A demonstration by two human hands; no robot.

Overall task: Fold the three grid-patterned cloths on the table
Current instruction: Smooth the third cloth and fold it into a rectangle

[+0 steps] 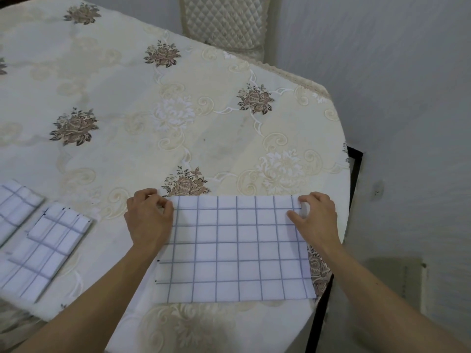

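No legible text or labels anywhere

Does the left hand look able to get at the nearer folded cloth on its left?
Probably yes: only bare tablecloth lies between the left hand and that folded cloth, though it must first release the corner of the flat cloth.

Three white, grey-gridded cloths lay on the table [204, 118].
The wide cloth [237, 248] lay flat and squared at the table's near right edge; the folded cloth [51, 248] sat slantwise at its near left, the third cloth [15, 205] just beyond, partly out of view.
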